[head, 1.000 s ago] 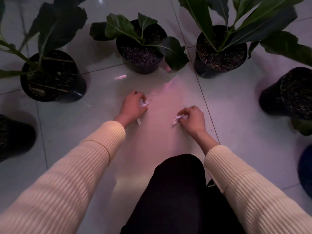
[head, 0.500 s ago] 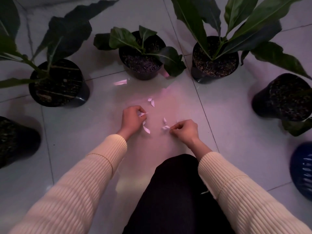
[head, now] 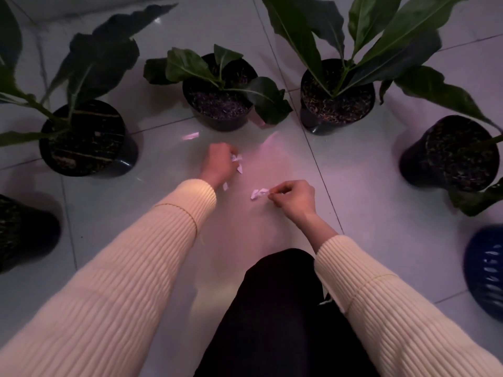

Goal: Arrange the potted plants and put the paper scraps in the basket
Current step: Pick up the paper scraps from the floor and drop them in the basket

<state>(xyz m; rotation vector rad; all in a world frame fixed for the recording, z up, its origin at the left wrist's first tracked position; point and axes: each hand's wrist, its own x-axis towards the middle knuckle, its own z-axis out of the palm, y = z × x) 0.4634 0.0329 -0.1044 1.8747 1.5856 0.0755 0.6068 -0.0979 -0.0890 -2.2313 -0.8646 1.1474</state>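
My left hand (head: 217, 164) rests low over the tiled floor, fingers closed around white paper scraps (head: 237, 160) that stick out on its right side. One small scrap (head: 225, 186) lies by its wrist. My right hand (head: 292, 197) pinches another bunch of white paper scraps (head: 258, 193) between thumb and fingers, just above the floor. A dark blue basket (head: 485, 270) stands at the right edge, partly cut off. Black potted plants ring the spot: left pot (head: 84, 137), middle pot (head: 219, 104), right-middle pot (head: 337, 96), right pot (head: 449, 153).
Another dark pot (head: 24, 232) sits at the far left edge. A pale strip (head: 190, 136), scrap or reflection, lies in front of the middle pot. My dark-trousered knee (head: 280, 308) fills the bottom centre. Broad leaves overhang the floor at the top and right.
My left hand moved forward to the scraps that lay further out and closed over them. My right hand lifted its scraps slightly. The view has tilted a little.
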